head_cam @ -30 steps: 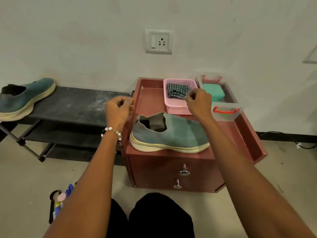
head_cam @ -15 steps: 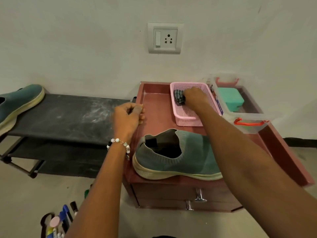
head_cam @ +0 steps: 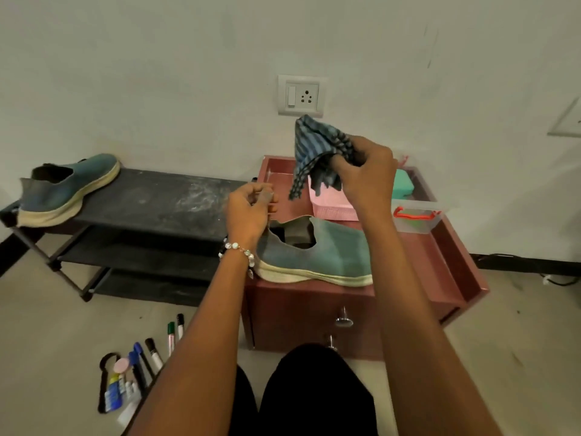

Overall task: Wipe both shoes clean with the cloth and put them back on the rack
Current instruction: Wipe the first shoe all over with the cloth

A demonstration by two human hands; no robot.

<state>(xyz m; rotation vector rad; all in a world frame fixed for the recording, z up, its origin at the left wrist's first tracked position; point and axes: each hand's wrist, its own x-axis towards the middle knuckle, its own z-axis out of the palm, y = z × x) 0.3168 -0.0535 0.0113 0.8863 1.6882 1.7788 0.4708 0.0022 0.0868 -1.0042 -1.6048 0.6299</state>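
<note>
Cloth (head_cam: 317,152) lifted out of basket (head_cam: 330,206) since half-second back; right hand (head_cam: 366,174) pinches it, bunched, above cabinet (head_cam: 440,247). Left hand (head_cam: 248,209) loosely curled, holding nothing, just beside near shoe (head_cam: 314,250) heel. Other shoe (head_cam: 67,187) on rack (head_cam: 163,199). Advice: steady heel with left, spread cloth flat, then wipe upper.

You are in a plain room of a home, by the look of it; a black shoe rack (head_cam: 151,202) stands against a bare white wall (head_cam: 157,73) with a switch socket (head_cam: 301,96); beside it sits a small reddish drawer cabinet (head_cam: 408,297); marker pens (head_cam: 151,350) lie on the beige floor (head_cam: 47,325).
</note>
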